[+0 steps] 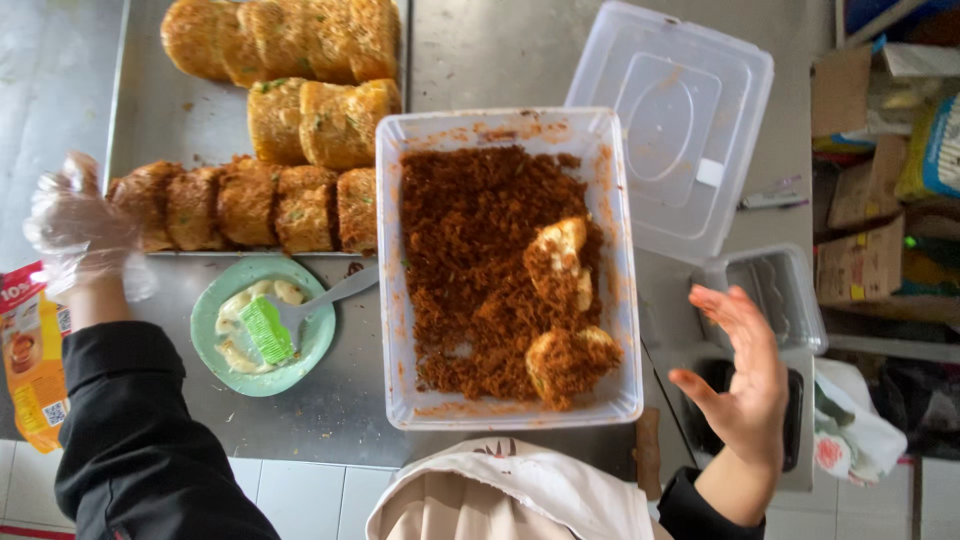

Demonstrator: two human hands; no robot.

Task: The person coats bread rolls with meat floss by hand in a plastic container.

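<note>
My left hand (82, 226), in a thin clear plastic glove, reaches the left end of a row of golden bread rolls (250, 205) on a metal tray (170, 110); whether it grips the end roll I cannot tell. My right hand (742, 372) is bare, held open with fingers apart, just right of a clear plastic tub (505, 415) filled with brown shredded floss. Two rolls (565, 320) lie in the floss, partly coated. More rolls (300, 75) sit in two further rows on the tray.
A small green plate (215, 350) with cream and a green-handled spatula (290, 320) sits between tray and tub. The tub's clear lid (675, 120) lies at the back right. A small clear container (770, 295), cartons and bags stand at right; a printed packet (30, 350) lies far left.
</note>
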